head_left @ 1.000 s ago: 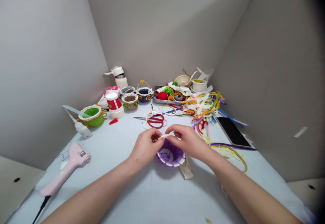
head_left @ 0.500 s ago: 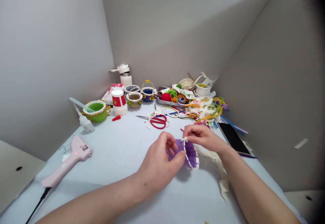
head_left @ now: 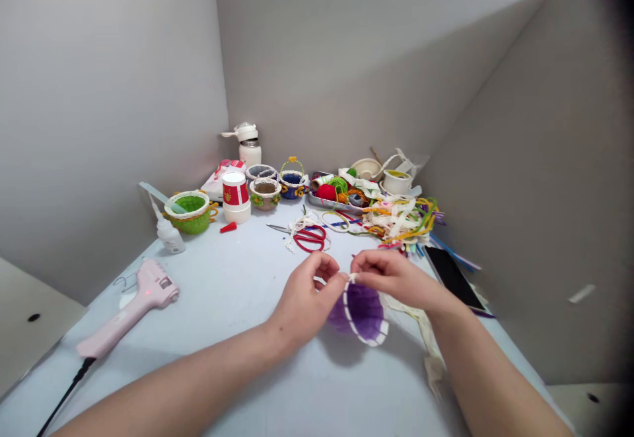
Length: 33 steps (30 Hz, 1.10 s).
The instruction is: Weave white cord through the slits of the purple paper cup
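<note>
A small purple basket (head_left: 367, 313) with a white rim is tilted on its side above the table, its opening facing right and toward me. My left hand (head_left: 308, 302) is closed on its upper left edge, thumb at the rim. At the top of the rim, my right hand (head_left: 396, 283) pinches a white lace strip (head_left: 422, 323). The strip's tail runs under my right wrist and down onto the table. Both hands' fingertips almost meet there, and they hide part of the rim and lace.
Red-handled scissors (head_left: 310, 237) lie beyond my hands. A pink glue gun (head_left: 143, 305), a white squeeze bottle (head_left: 169, 234) and a green basket (head_left: 191, 218) are at left. Tangled strips (head_left: 401, 218), a tray of yarn (head_left: 341, 207) and a phone (head_left: 453, 278) are at right.
The basket has turned, so more of its inside shows. My left hand has shifted up along the rim toward my right fingertips. The view has shifted slightly.
</note>
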{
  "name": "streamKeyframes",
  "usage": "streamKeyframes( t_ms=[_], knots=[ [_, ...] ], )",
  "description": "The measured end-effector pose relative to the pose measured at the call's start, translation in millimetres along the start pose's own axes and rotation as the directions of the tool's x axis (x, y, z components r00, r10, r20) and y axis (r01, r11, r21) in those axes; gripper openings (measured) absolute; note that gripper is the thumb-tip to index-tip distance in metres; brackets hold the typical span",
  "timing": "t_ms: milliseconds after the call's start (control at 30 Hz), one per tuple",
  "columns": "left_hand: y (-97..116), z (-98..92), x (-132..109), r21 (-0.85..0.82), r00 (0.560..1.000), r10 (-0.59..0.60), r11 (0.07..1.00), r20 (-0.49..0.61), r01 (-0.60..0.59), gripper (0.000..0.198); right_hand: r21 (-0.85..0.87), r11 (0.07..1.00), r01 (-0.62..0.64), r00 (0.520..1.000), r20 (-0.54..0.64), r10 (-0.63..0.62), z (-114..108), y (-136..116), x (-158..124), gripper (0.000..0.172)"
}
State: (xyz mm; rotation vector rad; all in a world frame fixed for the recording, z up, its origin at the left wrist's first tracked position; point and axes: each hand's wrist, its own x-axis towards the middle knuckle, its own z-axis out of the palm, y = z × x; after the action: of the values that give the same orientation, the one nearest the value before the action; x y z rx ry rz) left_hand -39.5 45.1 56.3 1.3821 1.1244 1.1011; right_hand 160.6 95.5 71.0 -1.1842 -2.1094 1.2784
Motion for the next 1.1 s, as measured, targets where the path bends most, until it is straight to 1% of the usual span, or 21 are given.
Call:
streamKeyframes(
  t_ms=[67, 167, 267, 333, 467, 633, 733, 800, 867, 933, 1100],
  knots=[
    [-5.6, -1.9, 5.4, 0.005, 0.999, -0.032, 0.999, 0.006, 0.032, 0.017, -0.065, 0.997, -0.042, 0.998, -0.038, 0.04, 13.1, -4.0, 5.2, 0.023],
    [-12.1, -3.8, 11.3, 0.04, 0.999, -0.046, 0.998, -0.022, 0.047, 0.019, -0.144, 0.987, -0.073, 0.988, -0.145, 0.052, 24.4, -5.3, 10.7, 0.02],
    [-18.3, -3.5, 18.3, 0.081, 0.998, -0.036, 0.996, -0.053, 0.04, 0.017, -0.198, 0.975, -0.101, 0.972, -0.228, 0.054, 26.2, -4.2, 13.6, 0.018],
    [-22.7, -2.7, 24.6, 0.109, 0.997, -0.026, 0.993, -0.07, 0.034, 0.015, -0.215, 0.971, -0.107, 0.965, -0.259, 0.049, 24.6, -2.7, 15.0, 0.018],
    [-28.9, -2.5, 35.7, 0.146, 0.997, -0.024, 0.989, -0.074, 0.035, 0.01, -0.206, 0.973, -0.099, 0.96, -0.279, 0.038, 21.2, 2.2, 17.9, 0.02],
    [-28.8, -3.1, 38.7, 0.177, 0.997, -0.013, 0.984, -0.07, 0.026, 0.01, -0.181, 0.982, -0.049, 0.949, -0.314, -0.01, 21.4, 6.4, 20.2, 0.02],
    [-25.4, -2.5, 39.5, 0.183, 0.995, 0.021, 0.983, -0.095, -0.003, 0.018, -0.173, 0.984, -0.039, 0.948, -0.319, -0.019, 23.1, 5.2, 20.5, 0.018],
    [-23.1, -2.4, 41.1, 0.204, 0.996, 0.041, 0.979, -0.08, -0.024, 0.02, -0.174, 0.984, -0.044, 0.947, -0.322, -0.015, 24.0, 4.1, 20.4, 0.017],
    [-22.0, -2.8, 43.2, 0.24, 0.998, 0.034, 0.97, -0.05, -0.021, 0.014, -0.177, 0.983, -0.049, 0.946, -0.325, -0.011, 24.6, 3.8, 20.2, 0.017],
    [-22.3, -3.4, 44.8, 0.267, 0.999, 0.013, 0.964, -0.046, 0.0, 0.011, -0.181, 0.982, -0.052, 0.945, -0.328, -0.011, 24.7, 4.1, 20.0, 0.018],
    [-25.9, -3.8, 45.0, 0.279, 0.997, -0.021, 0.96, -0.069, 0.039, 0.015, -0.189, 0.98, -0.055, 0.945, -0.326, -0.01, 24.5, 3.8, 20.1, 0.018]
  ],
)
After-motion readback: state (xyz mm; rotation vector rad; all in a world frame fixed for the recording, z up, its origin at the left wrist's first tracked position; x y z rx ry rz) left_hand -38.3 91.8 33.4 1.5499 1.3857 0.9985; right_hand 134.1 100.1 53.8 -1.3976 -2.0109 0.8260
